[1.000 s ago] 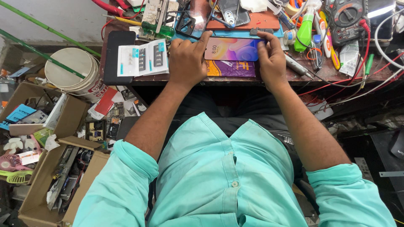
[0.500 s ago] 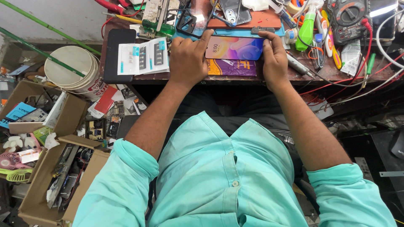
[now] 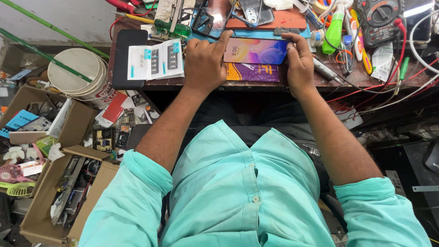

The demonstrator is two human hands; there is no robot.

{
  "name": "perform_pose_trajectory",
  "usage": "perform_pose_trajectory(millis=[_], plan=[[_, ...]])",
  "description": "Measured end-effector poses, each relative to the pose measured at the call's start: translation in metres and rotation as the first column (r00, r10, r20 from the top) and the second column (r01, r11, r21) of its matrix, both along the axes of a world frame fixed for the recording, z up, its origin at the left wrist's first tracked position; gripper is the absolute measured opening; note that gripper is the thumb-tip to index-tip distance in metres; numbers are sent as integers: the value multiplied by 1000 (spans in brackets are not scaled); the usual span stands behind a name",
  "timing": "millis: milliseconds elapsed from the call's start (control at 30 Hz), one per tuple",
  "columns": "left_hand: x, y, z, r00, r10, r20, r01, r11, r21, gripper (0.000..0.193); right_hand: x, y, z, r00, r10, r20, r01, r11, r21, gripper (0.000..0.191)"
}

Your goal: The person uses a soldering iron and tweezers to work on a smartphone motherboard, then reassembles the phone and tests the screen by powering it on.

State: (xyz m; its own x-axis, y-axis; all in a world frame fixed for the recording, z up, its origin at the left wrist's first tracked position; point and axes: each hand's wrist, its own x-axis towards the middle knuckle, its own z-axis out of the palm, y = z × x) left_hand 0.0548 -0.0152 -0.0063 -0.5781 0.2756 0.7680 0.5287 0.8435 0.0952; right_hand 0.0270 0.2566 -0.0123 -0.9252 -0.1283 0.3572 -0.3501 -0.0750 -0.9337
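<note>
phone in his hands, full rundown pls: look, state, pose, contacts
The phone is a slim rectangular slab lying flat and screen-up, long side across the workbench. Its screen is lit with a pink, orange and blue wallpaper; glossy glass by the look of it. The left hand grips its left end, the right hand its right end. A purple and yellow packet lies just beneath its near edge. Back and ports are hidden.

Mint-green shirt (image 3: 256, 192) w/ small buttons down the front, sleeves rolled up to elbows. Dark pants (image 3: 256, 114). Both arms bare, no rings or watch.

Phone (image 3: 255, 50) ends — under both hands
</note>
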Motion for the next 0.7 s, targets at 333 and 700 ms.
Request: perform_pose_trajectory(millis=[333, 700], plan=[[-2, 2, 1, 1000, 3, 8, -3, 1000, -6, 67, -1, 2, -1, 1000, -5, 24, 5, 1000, -10, 31], [0, 0, -4, 1000, 6, -4, -6, 1000, -16, 70, 6, 7, -1, 996, 80, -34, -73, 982, 174, 77]])
